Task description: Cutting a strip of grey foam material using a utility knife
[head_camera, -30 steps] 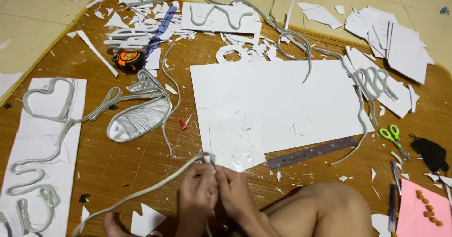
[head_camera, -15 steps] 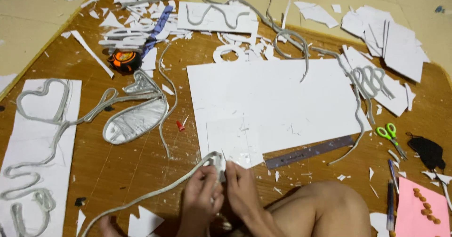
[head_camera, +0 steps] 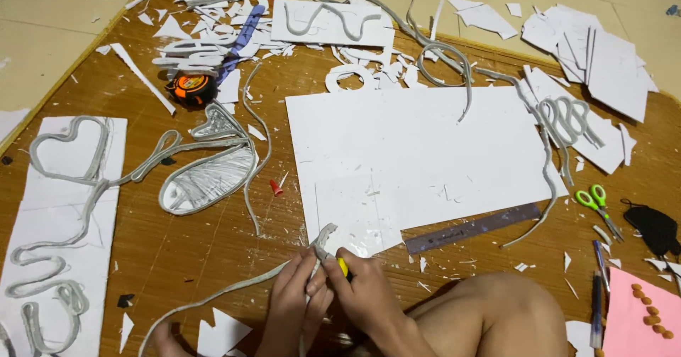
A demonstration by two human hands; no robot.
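Left hand: the left hand (head_camera: 294, 297) sits at about 6 o'clock in the view, its grip pinched on the grey flexible strip (head_camera: 234, 292).
Right hand: the right hand (head_camera: 365, 293) is just beside it and touching it, fingers pressed together around a small yellow-handled tool (head_camera: 342, 267) and the strip's upper end.
Strip: pale grey, narrow and limp; its tip pokes up at 12 o'clock from the hands, and the rest trails away toward 8 o'clock across the brown woven floor mat (head_camera: 198, 250).
Containers: none can be made out; everything lies loose on the mat.
Sheet: a large white foam board sheet (head_camera: 418, 151) lies at 12 o'clock from the hands, its lower edge near the strip's tip.
Ruler: a dark grey ruler (head_camera: 472, 228) lies at 2 o'clock.
Scissors: green-handled scissors (head_camera: 596, 204) rest at 3 o'clock, well apart.
Tape: an orange and black tape measure (head_camera: 193, 87) sits at 11 o'clock, far off.
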